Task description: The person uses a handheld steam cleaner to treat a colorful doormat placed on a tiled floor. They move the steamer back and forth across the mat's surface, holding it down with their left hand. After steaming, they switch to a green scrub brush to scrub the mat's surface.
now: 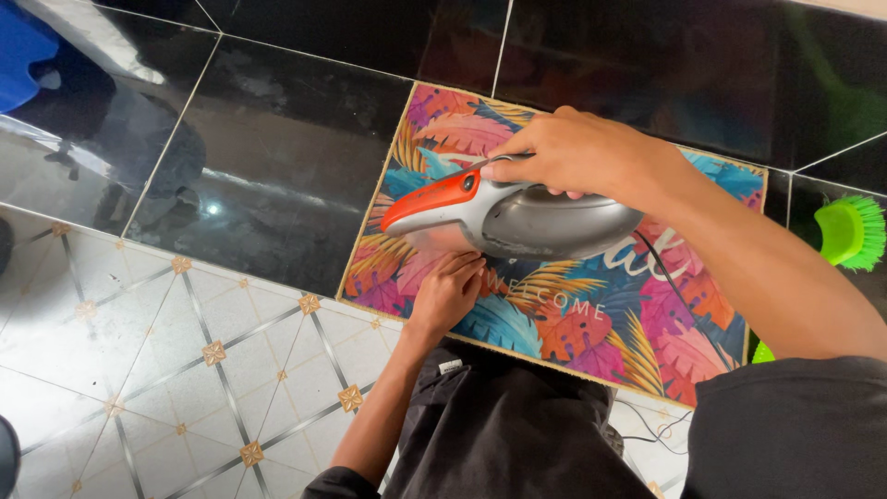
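Note:
A colourful doormat (702, 305) with a leaf pattern lies on the floor, half on black tiles, half on white ones. My right hand (573, 152) grips the handle of a grey handheld vacuum (545, 222) with an orange nozzle, which points left over the mat. My left hand (448, 291) presses flat on the mat just below the nozzle, fingers together. My dark trousers (508, 425) cover the mat's near edge.
Glossy black tiles (277, 166) lie beyond the mat, and white patterned tiles (185, 370) to the left. A green brush (850, 231) sits at the right edge. A thin black cord (647, 430) trails on the floor. A blue object (23, 46) is at top left.

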